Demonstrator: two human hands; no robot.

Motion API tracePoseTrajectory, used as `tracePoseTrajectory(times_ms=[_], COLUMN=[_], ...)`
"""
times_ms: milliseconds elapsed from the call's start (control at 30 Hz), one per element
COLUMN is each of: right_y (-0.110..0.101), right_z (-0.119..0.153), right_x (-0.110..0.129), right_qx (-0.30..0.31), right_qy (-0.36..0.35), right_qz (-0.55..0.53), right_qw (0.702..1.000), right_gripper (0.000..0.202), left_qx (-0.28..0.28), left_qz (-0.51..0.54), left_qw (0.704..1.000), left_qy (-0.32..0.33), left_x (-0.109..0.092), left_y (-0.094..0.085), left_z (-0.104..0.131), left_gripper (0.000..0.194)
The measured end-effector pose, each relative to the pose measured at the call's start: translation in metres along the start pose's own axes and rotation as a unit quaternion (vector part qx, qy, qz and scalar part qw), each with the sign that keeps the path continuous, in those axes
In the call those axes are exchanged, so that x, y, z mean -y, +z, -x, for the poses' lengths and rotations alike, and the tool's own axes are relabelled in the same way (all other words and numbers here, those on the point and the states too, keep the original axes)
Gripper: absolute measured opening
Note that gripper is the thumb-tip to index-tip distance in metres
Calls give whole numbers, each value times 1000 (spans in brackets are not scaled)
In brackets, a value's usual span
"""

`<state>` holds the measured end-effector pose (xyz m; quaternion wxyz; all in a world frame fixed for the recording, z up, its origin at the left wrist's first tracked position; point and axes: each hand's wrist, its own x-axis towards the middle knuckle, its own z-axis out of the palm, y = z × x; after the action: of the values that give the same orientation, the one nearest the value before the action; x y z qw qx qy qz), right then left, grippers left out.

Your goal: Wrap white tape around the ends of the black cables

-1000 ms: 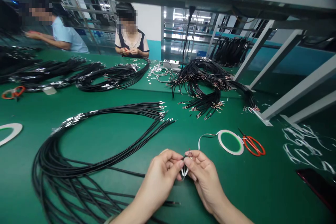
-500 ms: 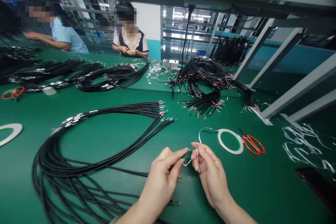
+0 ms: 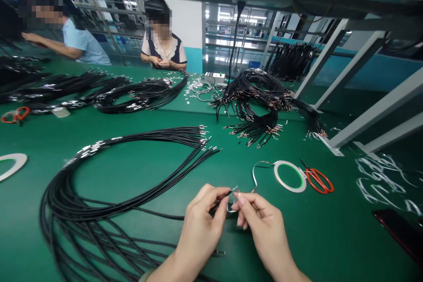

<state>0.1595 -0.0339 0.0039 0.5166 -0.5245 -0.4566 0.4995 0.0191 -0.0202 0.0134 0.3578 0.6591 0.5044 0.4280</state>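
My left hand (image 3: 203, 216) pinches the end of a black cable (image 3: 158, 215), whose bare metal tip pokes out past the fingertips. Close beside it, my right hand (image 3: 262, 222) is closed on a thin white tape strip (image 3: 255, 178). The strip leads back to a tape roll (image 3: 278, 181) with a white rim, lying flat to the right. A small loop of the strip hangs between both hands. To the left, a bundle of black cables (image 3: 99, 211) curves across the green table, its bare ends pointing right. Fingers hide part of the cable end.
Orange-handled scissors (image 3: 319, 180) lie beside the roll. White strip scraps (image 3: 380, 180) and a dark phone (image 3: 396, 229) are at right. Coiled cables (image 3: 257, 90) stand further back, near slanted metal legs (image 3: 357, 110). Two co-workers (image 3: 163, 48) sit across the table.
My right hand has moved left and slightly down, so its fingertips are now close to the cable tip. The strip to the roll has shifted with it.
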Motion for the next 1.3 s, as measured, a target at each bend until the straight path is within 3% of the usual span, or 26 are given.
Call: tracePoseTrajectory(times_ms=[233,300,367,433,500,600,733,900,1067,1300], right_y=[1,-1,-4,-6,-6,-3,0,2,6,8], right_z=[5,7,9,8,8,9,11,8,6,4], right_x=[0,-4,-8,-10,-9,-5,1,5,2,1], right_qx=[-33,-57,-61,-29,19,29,-40,-23,-17,-27], right_qy=[-24,-99,-207,-289,-320,-299,-164,-26,-1,2], right_qz=[33,72,112,149,172,152,91,26,-19,-43], right_qw=[999,991,970,945,932,942,981,999,1000,999], right_gripper=[20,13,20,34,41,34,13,22,23,20], left_qx=[-29,-33,-34,-35,-36,-37,-43,-48,-46,-26], left_qz=[-6,0,12,33,56,57,0,-74,-149,-239], left_qw=[1000,999,999,997,996,995,999,994,977,952], left_qy=[-7,-17,-37,-56,-66,-66,-26,71,146,187], left_x=[3,2,1,0,0,0,1,7,9,7], left_y=[3,3,3,3,3,2,3,6,7,5], left_z=[-1,-1,0,1,1,1,2,5,6,8], left_gripper=[14,13,14,18,22,23,20,21,19,16])
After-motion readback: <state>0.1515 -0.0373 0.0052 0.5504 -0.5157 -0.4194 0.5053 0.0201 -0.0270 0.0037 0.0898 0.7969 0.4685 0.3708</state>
